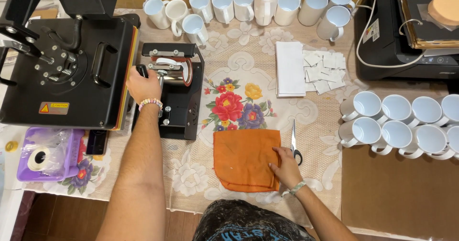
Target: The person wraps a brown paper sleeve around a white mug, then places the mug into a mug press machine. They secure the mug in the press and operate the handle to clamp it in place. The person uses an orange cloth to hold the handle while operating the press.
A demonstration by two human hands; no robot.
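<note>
While the left hand grips the black lever of the mug press, which clamps a mug, the right hand lies flat, fingers spread, on an orange cloth on the table. Scissors lie just beside it. Empty white mugs stand at right and along the back; a purple box at left holds a tape roll.

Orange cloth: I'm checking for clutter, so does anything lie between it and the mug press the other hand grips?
Nothing visible does. Only flowered tablecloth separates the orange cloth from the mug press. Scissors lie on the cloth's far side, by the right hand.
</note>
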